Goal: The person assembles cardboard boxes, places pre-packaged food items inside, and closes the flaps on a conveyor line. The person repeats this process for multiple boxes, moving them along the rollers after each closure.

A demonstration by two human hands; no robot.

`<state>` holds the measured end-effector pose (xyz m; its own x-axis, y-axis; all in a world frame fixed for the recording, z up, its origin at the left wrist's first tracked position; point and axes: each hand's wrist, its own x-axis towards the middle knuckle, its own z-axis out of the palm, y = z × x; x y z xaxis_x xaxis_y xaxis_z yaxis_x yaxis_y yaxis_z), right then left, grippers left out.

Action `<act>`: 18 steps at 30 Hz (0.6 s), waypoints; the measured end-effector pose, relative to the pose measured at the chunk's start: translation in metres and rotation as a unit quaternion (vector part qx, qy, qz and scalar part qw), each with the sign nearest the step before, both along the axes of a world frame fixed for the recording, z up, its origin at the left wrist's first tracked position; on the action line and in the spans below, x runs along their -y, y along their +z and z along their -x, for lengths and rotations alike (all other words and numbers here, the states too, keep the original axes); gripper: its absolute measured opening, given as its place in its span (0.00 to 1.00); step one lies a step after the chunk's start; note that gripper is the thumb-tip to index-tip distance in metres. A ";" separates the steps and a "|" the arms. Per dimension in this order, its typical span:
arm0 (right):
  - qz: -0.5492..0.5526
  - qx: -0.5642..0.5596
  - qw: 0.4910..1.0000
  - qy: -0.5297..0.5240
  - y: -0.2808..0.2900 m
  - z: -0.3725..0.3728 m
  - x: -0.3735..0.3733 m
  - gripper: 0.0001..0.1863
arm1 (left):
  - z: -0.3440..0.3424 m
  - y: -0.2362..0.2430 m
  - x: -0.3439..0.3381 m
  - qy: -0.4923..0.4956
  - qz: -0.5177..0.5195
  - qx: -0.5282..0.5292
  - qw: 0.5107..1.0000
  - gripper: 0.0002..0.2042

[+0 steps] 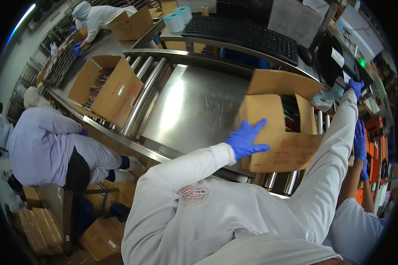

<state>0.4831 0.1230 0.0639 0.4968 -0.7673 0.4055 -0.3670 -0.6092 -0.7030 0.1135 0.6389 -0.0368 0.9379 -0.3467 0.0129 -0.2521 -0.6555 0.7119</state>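
Note:
An open cardboard carton with raised flaps sits at the right end of the steel plate, partly over rollers. Dark red and green packs show through its opening. My left hand, in a blue glove, lies on the carton's left side with its fingers spread. Stretched far out to the right, my right hand is beside a black label printer and a crumpled clear plastic bag. Its fingers are too small and bunched to read, so whether it grips anything cannot be made out.
Left of the steel plate, another filled carton stands by the rollers. A keyboard and label rolls occupy the shelf above. Co-workers are at the left, far left and lower right. Flattened cartons lean at lower left.

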 end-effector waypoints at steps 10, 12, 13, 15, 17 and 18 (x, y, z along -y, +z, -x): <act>0.256 0.305 0.890 0.222 0.030 0.153 -0.118 0.34 | -0.064 -0.016 0.105 -0.095 0.071 0.006 0.993 0.39; -0.141 0.184 0.918 0.322 0.009 0.222 -0.171 0.28 | -0.104 -0.048 0.070 -0.057 0.116 0.085 0.988 0.40; -0.252 0.200 0.877 0.357 0.000 0.279 -0.195 0.26 | -0.118 -0.054 0.059 -0.088 0.229 -0.042 0.969 0.41; -0.325 0.137 0.870 0.345 -0.048 0.352 -0.173 0.21 | -0.126 -0.057 0.054 -0.107 0.172 -0.083 0.976 0.43; -0.375 0.175 0.852 0.322 -0.103 0.420 -0.175 0.14 | -0.117 -0.040 0.065 -0.107 0.138 -0.081 0.981 0.43; -0.418 0.207 0.831 0.302 -0.112 0.442 -0.196 0.12 | -0.114 -0.041 0.068 -0.095 0.144 -0.085 0.981 0.42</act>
